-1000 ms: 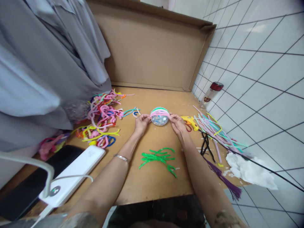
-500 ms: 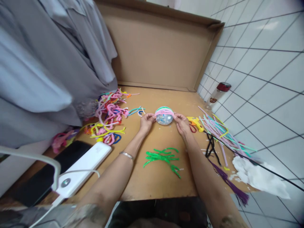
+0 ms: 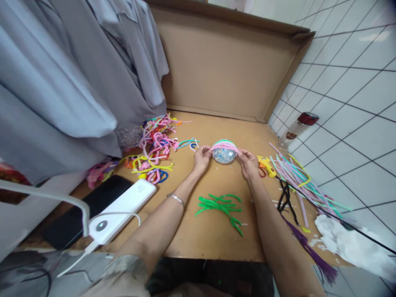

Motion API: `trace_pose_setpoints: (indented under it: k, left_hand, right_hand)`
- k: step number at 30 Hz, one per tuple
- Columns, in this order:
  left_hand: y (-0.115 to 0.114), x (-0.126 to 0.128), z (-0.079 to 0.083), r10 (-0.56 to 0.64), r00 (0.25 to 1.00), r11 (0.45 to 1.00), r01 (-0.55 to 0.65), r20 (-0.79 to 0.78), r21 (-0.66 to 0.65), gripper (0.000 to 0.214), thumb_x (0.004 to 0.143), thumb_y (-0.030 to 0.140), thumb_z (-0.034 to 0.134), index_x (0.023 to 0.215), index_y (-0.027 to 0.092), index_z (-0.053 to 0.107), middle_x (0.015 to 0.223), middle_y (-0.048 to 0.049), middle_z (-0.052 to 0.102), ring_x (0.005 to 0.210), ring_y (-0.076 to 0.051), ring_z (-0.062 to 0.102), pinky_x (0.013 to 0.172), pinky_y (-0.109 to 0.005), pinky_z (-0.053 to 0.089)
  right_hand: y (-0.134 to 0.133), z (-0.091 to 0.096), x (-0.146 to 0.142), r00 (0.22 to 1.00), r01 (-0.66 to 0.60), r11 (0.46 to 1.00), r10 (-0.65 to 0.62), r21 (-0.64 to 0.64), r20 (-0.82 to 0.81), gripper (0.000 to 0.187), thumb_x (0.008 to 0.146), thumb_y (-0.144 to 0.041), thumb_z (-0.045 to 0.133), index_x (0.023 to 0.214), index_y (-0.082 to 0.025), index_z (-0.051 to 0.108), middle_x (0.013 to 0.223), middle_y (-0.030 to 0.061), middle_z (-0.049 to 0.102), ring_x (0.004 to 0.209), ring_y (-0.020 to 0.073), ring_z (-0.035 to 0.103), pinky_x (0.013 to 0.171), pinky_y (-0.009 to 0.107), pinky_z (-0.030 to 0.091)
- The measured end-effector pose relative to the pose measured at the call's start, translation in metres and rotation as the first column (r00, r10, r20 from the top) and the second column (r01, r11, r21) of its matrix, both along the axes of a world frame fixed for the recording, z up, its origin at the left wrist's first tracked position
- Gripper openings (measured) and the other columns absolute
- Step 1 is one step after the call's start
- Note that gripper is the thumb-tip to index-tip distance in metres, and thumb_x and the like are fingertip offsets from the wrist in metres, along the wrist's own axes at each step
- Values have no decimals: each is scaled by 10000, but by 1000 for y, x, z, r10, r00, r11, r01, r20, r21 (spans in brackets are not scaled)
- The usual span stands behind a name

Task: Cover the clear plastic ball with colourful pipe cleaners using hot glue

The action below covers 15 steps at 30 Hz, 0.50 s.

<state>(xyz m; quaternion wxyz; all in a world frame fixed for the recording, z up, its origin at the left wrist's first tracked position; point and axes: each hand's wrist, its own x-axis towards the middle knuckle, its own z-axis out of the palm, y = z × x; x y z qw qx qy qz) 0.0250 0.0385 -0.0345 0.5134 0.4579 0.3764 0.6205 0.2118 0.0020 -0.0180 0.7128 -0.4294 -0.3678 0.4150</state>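
A clear round ball [image 3: 223, 156] with bluish specks rests on the table, its upper part banded by pink and green pipe cleaners. At its left side my left hand [image 3: 202, 159] is closed, pinching the end of a pink pipe cleaner [image 3: 224, 146]. My right hand [image 3: 248, 163] pinches the other end of that strand at the right side, so it lies across the ball between them. Nearer to me lies a loose bunch of green pipe cleaners [image 3: 219, 204]. Just right of my right hand sits a yellow glue gun [image 3: 267, 166].
A tangled heap of colourful pipe cleaners [image 3: 156, 144] lies left, near a white power bank [image 3: 123, 210] and a black phone-like slab [image 3: 86, 210]. To the right are straight pipe cleaners [image 3: 293, 177], white fluff [image 3: 349, 243] and a red-capped bottle [image 3: 298, 128]. Cardboard [image 3: 222, 62] stands behind.
The view has turned slightly left, so everything sits further right in the picture. Both hands keep their pinch on the pink pipe cleaner, with the ball between them.
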Motion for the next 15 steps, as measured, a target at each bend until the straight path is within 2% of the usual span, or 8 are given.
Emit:
trace_pose_setpoints:
  k: [5,8,10,12,15]
  left_hand:
    - [2,2,-3,60,998,998,-60,5,25,404,713,149,659,1099,196,550,990,-69,665,897,-182,658,816,-320,530]
    - [-1,3,-2,83,994,995,-79,-65,63,521,735,124,631,1234,210,508,1115,-96,623,893,-178,651,825,-330,534]
    - [-5,0,2,152,979,984,-136,-139,115,535,760,124,607,1274,225,499,1236,-108,566,908,-173,643,855,-343,532]
    - [-8,-9,10,324,918,940,-286,-227,184,514,780,119,579,1276,233,514,1349,-114,481,1030,-196,616,931,-362,508]
    - [-13,-35,28,616,690,788,-554,-380,270,533,779,89,549,1297,213,520,1427,-139,392,1330,-265,438,1099,-399,385]
  right_hand:
    - [-2,3,-3,996,59,998,-58,0,72,249,547,-336,856,686,-195,706,903,27,752,832,158,660,866,320,522]
    - [-3,4,-5,995,53,998,-54,12,81,263,557,-366,848,683,-192,696,926,31,747,800,144,645,795,292,524]
    - [-3,5,-5,997,45,999,-45,8,68,284,553,-380,850,691,-191,689,939,30,743,778,134,639,757,277,524]
    - [-4,6,-5,998,35,999,-35,2,49,302,544,-387,854,697,-191,682,936,24,739,759,123,636,731,261,522]
    - [-4,7,-5,999,24,1000,-24,-2,30,311,536,-390,859,693,-194,675,928,15,734,740,109,634,706,243,521]
